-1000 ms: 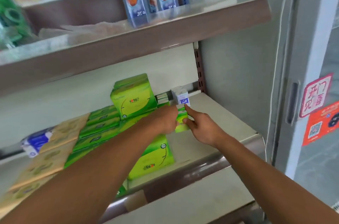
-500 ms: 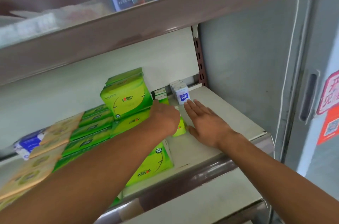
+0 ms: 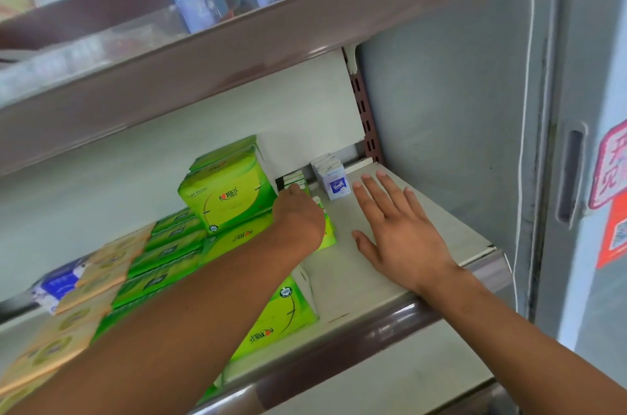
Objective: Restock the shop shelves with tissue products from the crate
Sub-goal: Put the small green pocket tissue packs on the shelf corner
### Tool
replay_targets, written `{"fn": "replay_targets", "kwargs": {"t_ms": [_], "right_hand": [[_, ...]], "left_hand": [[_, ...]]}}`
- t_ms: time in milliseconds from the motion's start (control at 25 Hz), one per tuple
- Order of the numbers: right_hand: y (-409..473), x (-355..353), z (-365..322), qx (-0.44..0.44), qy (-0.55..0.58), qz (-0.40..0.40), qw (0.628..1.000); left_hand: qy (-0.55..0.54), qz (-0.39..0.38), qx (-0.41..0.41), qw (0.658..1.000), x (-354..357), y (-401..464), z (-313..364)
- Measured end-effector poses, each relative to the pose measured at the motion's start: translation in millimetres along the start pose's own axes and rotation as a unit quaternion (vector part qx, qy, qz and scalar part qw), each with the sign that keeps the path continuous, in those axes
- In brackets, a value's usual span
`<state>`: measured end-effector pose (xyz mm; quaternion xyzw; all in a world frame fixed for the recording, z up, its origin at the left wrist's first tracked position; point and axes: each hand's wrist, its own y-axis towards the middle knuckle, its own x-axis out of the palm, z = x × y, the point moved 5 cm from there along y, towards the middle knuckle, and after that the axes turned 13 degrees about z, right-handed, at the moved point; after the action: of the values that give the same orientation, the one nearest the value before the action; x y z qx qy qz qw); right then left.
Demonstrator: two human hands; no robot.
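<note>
The head view shows the left hand (image 3: 298, 221) reaching to a small green tissue pack (image 3: 327, 234) that lies on the middle shelf (image 3: 441, 245) beside the stacked green packs (image 3: 227, 197), but its fingers are hidden behind the knuckles, so one cannot tell if they grip it. The right hand (image 3: 400, 238) is spread flat with straight fingers over the bare shelf and holds nothing, just beside the small white and blue packs (image 3: 334, 182). Such a pack is probably light and soft in slippery film, so it should be taken gently by its two long sides.
</note>
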<state>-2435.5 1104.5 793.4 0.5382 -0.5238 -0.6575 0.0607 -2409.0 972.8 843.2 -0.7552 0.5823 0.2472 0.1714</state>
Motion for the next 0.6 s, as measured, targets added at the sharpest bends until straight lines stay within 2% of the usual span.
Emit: {"fn": "replay_targets", "kwargs": {"t_ms": [200,600], "right_hand": [[-1,5,1,0.005,0.003,-0.021,1.0],[-1,7,1,-0.002,0.001,-0.009,1.0]], "left_hand": [[0.006,-0.018,-0.015,1.0,5,8,-2],[0.018,-0.025,-0.04,0.999,19,19,-6]]}}
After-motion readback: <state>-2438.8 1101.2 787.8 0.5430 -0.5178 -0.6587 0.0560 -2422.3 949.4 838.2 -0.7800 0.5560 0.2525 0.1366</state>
